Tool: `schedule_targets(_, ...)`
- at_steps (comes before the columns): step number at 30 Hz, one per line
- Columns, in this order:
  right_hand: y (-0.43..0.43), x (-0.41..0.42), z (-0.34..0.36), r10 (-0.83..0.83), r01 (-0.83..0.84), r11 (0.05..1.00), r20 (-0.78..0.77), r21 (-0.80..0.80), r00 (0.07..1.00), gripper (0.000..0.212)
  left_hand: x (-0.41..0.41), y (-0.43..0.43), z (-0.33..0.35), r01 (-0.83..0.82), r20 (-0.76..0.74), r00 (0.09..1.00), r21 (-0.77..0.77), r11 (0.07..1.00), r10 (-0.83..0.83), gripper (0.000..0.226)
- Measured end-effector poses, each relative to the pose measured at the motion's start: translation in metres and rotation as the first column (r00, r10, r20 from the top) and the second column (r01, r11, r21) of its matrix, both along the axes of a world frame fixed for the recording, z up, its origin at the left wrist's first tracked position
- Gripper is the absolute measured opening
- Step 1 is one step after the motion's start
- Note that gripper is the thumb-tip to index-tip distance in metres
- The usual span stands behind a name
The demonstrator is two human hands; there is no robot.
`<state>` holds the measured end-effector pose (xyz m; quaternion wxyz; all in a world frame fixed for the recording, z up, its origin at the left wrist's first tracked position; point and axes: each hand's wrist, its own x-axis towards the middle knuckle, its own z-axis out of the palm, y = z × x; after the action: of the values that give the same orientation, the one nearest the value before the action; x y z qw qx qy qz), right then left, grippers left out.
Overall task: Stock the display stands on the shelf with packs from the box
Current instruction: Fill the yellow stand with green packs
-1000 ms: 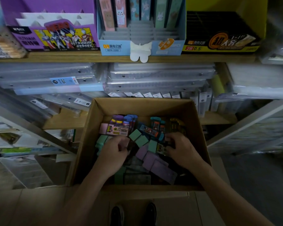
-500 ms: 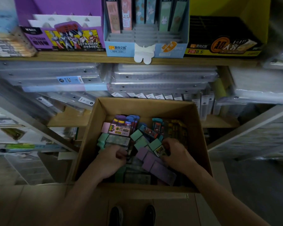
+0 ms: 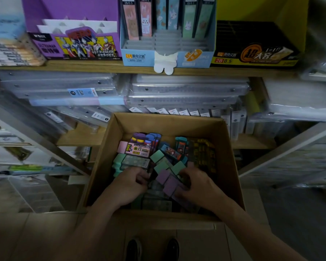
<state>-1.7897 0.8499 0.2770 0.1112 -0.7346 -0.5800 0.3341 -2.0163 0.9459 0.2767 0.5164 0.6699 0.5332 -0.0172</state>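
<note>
View from above: an open cardboard box (image 3: pixel 231 166) below the shelf (image 3: pixel 102 67), filled with loose packs (image 3: pixel 137 149) in pink, teal and purple. Both hands reach inside. The left hand (image 3: pixel 132 185) has its fingers curled down into the pile; whether they hold anything cannot be told. The right hand (image 3: pixel 198 187) pinches a purple pack (image 3: pixel 170 184). On the shelf stand the purple stand (image 3: pixel 73 34), blue stand (image 3: pixel 167 57) and yellow stand (image 3: pixel 256 53).

Display stands: three, namely purple stand (image 3: pixel 73 44), blue stand (image 3: pixel 167 58), yellow stand (image 3: pixel 252 55).
Upright packs (image 3: pixel 145 21) in the blue one: six.
Box (image 3: pixel 224 147): one.
Loose packs (image 3: pixel 137 149) inside: too heaped for me to count.
My hands: two, left hand (image 3: pixel 132 185) and right hand (image 3: pixel 198 185).
My shoes (image 3: pixel 133 249): two.
</note>
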Motion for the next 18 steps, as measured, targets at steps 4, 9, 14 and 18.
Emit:
schedule_targets(4, 0.008, -0.003, -0.006, -0.16, 0.158, 0.986, 0.031, 0.054, 0.987, 0.035, 0.004, -0.001, 0.001, -0.006, 0.017, 1.0, -0.033, 0.999, 0.006, 0.033)
schedule_targets(9, 0.019, 0.0, -0.015, -0.239, 0.238, 0.969, -0.018, -0.069, 0.971, 0.043, 0.013, -0.003, 0.001, -0.07, 0.053, 0.996, -0.108, 0.992, 0.076, 0.044)
schedule_targets(14, 0.031, -0.002, -0.014, -0.31, 0.296, 0.949, -0.142, -0.113, 0.94, 0.045, 0.017, -0.005, 0.001, -0.127, 0.105, 0.984, -0.173, 0.977, 0.147, 0.043)
schedule_targets(18, 0.039, -0.005, -0.016, -0.324, 0.299, 0.944, -0.21, -0.143, 0.922, 0.049, 0.02, -0.007, 0.003, -0.142, 0.143, 0.974, -0.205, 0.969, 0.173, 0.023)
